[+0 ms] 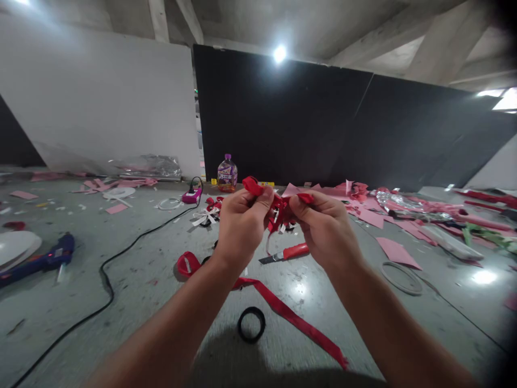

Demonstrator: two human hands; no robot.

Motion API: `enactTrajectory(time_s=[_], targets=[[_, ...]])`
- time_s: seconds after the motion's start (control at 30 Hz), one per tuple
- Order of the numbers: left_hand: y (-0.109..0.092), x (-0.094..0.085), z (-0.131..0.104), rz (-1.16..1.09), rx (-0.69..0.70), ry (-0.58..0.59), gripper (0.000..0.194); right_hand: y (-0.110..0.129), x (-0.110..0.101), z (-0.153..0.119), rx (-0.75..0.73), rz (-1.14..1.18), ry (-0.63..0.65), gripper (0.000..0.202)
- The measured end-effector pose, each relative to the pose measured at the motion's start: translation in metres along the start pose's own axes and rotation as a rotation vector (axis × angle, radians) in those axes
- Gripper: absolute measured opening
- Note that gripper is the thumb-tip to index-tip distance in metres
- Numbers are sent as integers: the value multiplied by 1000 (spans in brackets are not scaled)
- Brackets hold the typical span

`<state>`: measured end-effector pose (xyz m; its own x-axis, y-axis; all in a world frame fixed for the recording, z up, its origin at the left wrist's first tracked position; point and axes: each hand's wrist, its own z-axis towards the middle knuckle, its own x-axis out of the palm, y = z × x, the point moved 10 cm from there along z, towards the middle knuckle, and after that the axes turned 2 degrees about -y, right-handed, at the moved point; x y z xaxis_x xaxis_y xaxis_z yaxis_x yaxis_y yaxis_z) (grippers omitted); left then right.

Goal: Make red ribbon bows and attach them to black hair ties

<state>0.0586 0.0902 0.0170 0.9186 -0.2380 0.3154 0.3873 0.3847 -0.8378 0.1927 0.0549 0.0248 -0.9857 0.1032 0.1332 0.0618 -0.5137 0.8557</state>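
Both hands are raised close together at the middle of the view, pinching a red ribbon [252, 185]. My left hand [243, 218] is closed on a looped part of it. My right hand [325, 221] is closed on another part, with a red end showing above the thumb. Between the hands, the ribbon is partly hidden by the fingers. Below them, a utility knife [293, 252] with a red handle lies on the floor, blade to the left. A long loose red strip [291, 312] trails across the floor under my left forearm. A black ring [251, 325] lies nearby.
At left are a blue glue gun [56, 256], a black cord [133, 245] and a pink power socket [191, 195]. A purple-capped bottle [227, 173] stands by the black panel [283, 113]. Pink paper scraps [398, 252] and a pale ring [401, 278] lie at right.
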Motion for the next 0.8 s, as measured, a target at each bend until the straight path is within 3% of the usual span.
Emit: enactTrajectory(time_s=[0.1, 0.27, 0.33, 0.43, 0.53, 0.6, 0.7, 0.8], targets=[[-1, 7, 1, 17, 31, 54, 31, 6, -6, 1, -71, -53, -57, 10], [19, 37, -9, -27, -164, 346, 36, 24, -13, -1, -240, -251, -155, 6], [21, 39, -11, -1, -189, 365, 36, 27, -15, -1, -255, -278, -176, 7], [21, 30, -8, 64, -196, 302, 34, 23, -18, 3, -206, -225, -160, 15], [12, 24, -4, 230, -126, 306, 32, 11, -15, 7, -71, -111, -95, 24], [2, 28, -4, 347, -29, 363, 29, 5, -5, 8, 3, -94, 13, 29], [-5, 34, -8, 525, 66, 448, 23, 8, 9, 6, -11, -200, 142, 29], [-1, 37, -12, 617, 70, 467, 26, 13, -2, 7, -67, -250, 42, 25]])
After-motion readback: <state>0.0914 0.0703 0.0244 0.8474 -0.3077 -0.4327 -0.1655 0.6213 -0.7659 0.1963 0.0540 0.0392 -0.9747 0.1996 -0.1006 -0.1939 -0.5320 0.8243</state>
